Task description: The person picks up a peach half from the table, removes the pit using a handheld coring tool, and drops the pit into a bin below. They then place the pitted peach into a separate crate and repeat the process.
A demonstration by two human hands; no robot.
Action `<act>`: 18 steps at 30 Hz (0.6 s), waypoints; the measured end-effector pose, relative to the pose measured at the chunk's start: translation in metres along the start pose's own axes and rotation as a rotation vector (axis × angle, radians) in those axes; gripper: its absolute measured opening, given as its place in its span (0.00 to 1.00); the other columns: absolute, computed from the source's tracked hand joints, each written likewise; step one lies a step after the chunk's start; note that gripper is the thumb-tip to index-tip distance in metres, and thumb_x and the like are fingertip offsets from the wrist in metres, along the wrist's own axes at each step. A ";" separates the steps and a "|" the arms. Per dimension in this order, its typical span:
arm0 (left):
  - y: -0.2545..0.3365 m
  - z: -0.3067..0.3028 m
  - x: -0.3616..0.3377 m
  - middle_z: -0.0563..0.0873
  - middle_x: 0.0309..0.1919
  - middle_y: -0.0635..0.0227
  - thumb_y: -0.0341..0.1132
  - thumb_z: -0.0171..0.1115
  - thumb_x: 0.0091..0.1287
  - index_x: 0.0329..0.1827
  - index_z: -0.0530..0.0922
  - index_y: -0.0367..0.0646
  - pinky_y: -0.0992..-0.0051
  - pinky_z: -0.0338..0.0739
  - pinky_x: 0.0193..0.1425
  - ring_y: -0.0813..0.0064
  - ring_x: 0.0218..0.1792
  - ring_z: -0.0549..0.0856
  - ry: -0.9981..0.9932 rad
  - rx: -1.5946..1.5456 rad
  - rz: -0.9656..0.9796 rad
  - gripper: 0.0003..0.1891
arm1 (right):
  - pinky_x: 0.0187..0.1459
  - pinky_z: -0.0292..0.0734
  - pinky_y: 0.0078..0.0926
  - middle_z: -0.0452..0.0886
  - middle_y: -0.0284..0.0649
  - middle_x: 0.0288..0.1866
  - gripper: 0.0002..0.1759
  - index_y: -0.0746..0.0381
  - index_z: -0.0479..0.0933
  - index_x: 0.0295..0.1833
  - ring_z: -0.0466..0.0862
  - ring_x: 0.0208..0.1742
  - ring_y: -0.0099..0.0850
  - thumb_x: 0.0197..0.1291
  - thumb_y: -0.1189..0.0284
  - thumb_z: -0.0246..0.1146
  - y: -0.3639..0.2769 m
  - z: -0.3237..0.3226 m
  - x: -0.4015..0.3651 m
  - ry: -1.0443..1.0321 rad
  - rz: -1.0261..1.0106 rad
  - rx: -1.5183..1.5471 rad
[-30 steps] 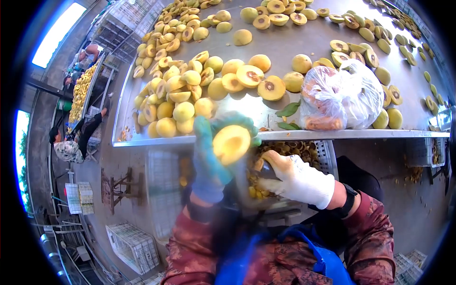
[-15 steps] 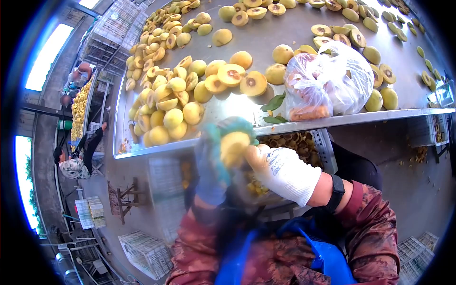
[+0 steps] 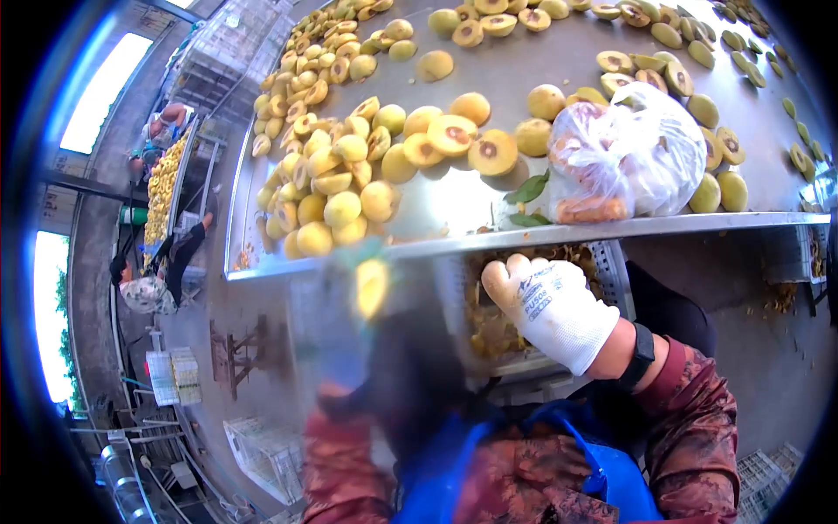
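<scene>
My left hand (image 3: pixel 358 279), in a green and blue glove, is smeared by motion below the table's front edge. A yellow fruit half (image 3: pixel 372 288) is in its fingers. My right hand (image 3: pixel 546 306), in a white printed glove, is a closed fist above a crate (image 3: pixel 615 278) of fruit scraps; whatever it may hold is hidden. On the metal table (image 3: pixel 454 196) lie many yellow fruit halves (image 3: pixel 349 210), some showing brown centres. A knotted clear plastic bag (image 3: pixel 646 157) with orange-brown contents sits near the table edge, beside green leaves (image 3: pixel 529 188).
Greener fruit halves (image 3: pixel 668 35) lie at the table's far right. White crates (image 3: pixel 262 450) stand on the floor at lower left, near a small wooden stool (image 3: pixel 237 354). Another fruit-covered table (image 3: pixel 166 192) has people beside it. A second crate (image 3: pixel 794 253) is under the table.
My left hand has moved left, away from my right hand, with the fruit half. My right hand remains closed over the crate. The whole view has shifted slightly.
</scene>
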State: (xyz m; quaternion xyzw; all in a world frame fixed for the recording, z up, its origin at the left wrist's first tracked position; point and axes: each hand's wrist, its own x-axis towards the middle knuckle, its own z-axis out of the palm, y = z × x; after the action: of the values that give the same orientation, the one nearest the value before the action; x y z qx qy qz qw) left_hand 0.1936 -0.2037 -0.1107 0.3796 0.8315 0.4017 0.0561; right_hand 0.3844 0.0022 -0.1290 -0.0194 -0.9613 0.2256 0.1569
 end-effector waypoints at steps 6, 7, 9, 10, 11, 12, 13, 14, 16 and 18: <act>-0.003 -0.049 0.025 0.80 0.58 0.50 0.45 0.68 0.65 0.61 0.77 0.36 0.60 0.67 0.69 0.54 0.64 0.76 -0.064 0.732 0.000 0.26 | 0.27 0.77 0.36 0.79 0.41 0.32 0.07 0.58 0.73 0.41 0.84 0.31 0.38 0.55 0.74 0.59 0.010 0.006 -0.014 -0.289 0.074 -0.027; 0.000 -0.042 0.033 0.79 0.60 0.47 0.44 0.68 0.65 0.62 0.76 0.35 0.59 0.64 0.72 0.52 0.66 0.74 0.030 0.646 -0.022 0.27 | 0.27 0.77 0.36 0.78 0.40 0.31 0.08 0.58 0.72 0.41 0.84 0.30 0.37 0.55 0.74 0.59 0.008 0.000 -0.014 -0.343 0.036 -0.036; 0.030 -0.010 0.079 0.78 0.62 0.47 0.44 0.69 0.65 0.63 0.75 0.34 0.59 0.64 0.72 0.52 0.67 0.73 -0.032 0.377 0.057 0.29 | 0.25 0.77 0.35 0.78 0.39 0.30 0.08 0.59 0.72 0.41 0.84 0.30 0.36 0.55 0.74 0.59 0.003 0.000 -0.008 -0.436 0.077 -0.013; 0.014 0.011 0.105 0.78 0.62 0.46 0.44 0.68 0.65 0.64 0.75 0.33 0.60 0.65 0.71 0.52 0.67 0.73 0.007 0.458 0.215 0.29 | 0.24 0.76 0.34 0.77 0.39 0.30 0.08 0.59 0.71 0.42 0.84 0.29 0.36 0.55 0.74 0.59 0.001 0.000 -0.004 -0.482 0.097 -0.003; 0.014 0.030 0.128 0.77 0.62 0.45 0.44 0.68 0.65 0.65 0.74 0.34 0.60 0.64 0.72 0.51 0.68 0.72 0.019 0.587 0.354 0.30 | 0.24 0.76 0.34 0.77 0.39 0.29 0.08 0.59 0.71 0.41 0.83 0.29 0.36 0.56 0.73 0.59 0.002 0.004 -0.005 -0.493 0.114 0.022; 0.016 0.051 0.151 0.78 0.61 0.44 0.47 0.67 0.65 0.65 0.73 0.34 0.58 0.64 0.71 0.51 0.66 0.73 0.019 0.614 0.401 0.31 | 0.24 0.76 0.35 0.77 0.39 0.29 0.08 0.59 0.71 0.41 0.83 0.29 0.36 0.56 0.72 0.59 0.004 0.014 -0.007 -0.503 0.132 0.047; 0.012 0.070 0.173 0.80 0.58 0.45 0.49 0.66 0.64 0.64 0.74 0.35 0.56 0.65 0.70 0.49 0.63 0.76 0.020 0.640 0.462 0.32 | 0.25 0.76 0.35 0.77 0.39 0.29 0.08 0.59 0.71 0.41 0.83 0.29 0.36 0.57 0.70 0.59 0.010 0.028 -0.013 -0.428 0.089 0.070; 0.013 0.085 0.188 0.80 0.58 0.46 0.50 0.66 0.63 0.63 0.74 0.35 0.56 0.66 0.69 0.48 0.62 0.76 -0.065 0.668 0.446 0.32 | 0.26 0.76 0.35 0.78 0.40 0.30 0.09 0.59 0.71 0.41 0.83 0.29 0.37 0.58 0.69 0.60 0.008 0.019 -0.007 -0.488 0.147 0.158; 0.013 0.107 0.209 0.80 0.56 0.46 0.50 0.66 0.62 0.62 0.75 0.36 0.55 0.67 0.67 0.48 0.61 0.77 -0.239 0.725 0.408 0.31 | 0.27 0.76 0.37 0.78 0.42 0.31 0.11 0.59 0.71 0.41 0.83 0.30 0.39 0.56 0.67 0.62 0.013 0.013 -0.007 -0.418 0.068 0.187; 0.009 0.117 0.216 0.80 0.55 0.49 0.44 0.70 0.57 0.62 0.74 0.39 0.56 0.70 0.64 0.47 0.58 0.77 -0.410 0.687 0.328 0.31 | 0.29 0.76 0.38 0.78 0.43 0.31 0.14 0.60 0.70 0.42 0.83 0.30 0.40 0.55 0.66 0.64 0.017 0.015 -0.008 -0.313 0.043 0.184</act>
State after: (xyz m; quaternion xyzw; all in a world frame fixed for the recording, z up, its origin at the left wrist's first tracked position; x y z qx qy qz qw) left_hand 0.0931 0.0191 -0.1366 0.5752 0.8173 0.0216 0.0261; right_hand 0.3866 0.0104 -0.1515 0.0099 -0.9486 0.3163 0.0018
